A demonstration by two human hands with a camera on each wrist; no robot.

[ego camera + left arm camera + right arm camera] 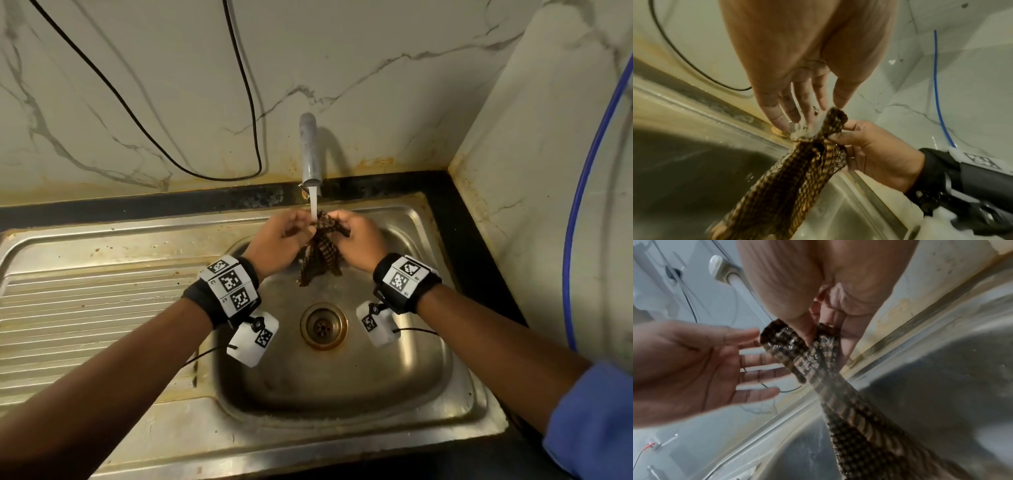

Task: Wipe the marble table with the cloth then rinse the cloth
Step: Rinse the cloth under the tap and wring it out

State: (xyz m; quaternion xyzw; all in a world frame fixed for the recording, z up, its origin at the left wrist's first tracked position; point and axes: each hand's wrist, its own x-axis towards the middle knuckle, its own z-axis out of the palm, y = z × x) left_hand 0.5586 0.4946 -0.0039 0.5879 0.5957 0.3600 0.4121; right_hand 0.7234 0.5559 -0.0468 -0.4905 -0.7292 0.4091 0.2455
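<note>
A wet brown checked cloth [320,255] [797,175] [849,402] hangs over the steel sink basin [342,387], its top under the water stream [313,207] from the tap [310,150]. My right hand [356,238] [869,146] [813,331] pinches the cloth's top between thumb and fingers. My left hand [281,240] [797,110] [701,363] is beside it, palm facing the cloth. Its fingers are straight and spread, and their tips touch the running water and the cloth's top edge. The cloth's lower end hangs free above the basin floor.
The drain [323,325] lies below the hands, and a ribbed drainboard [85,308] is to the left. A marble wall [394,85] rises behind the tap, with a black cable [245,85] looping down it. A blue hose [582,205] runs along the right wall.
</note>
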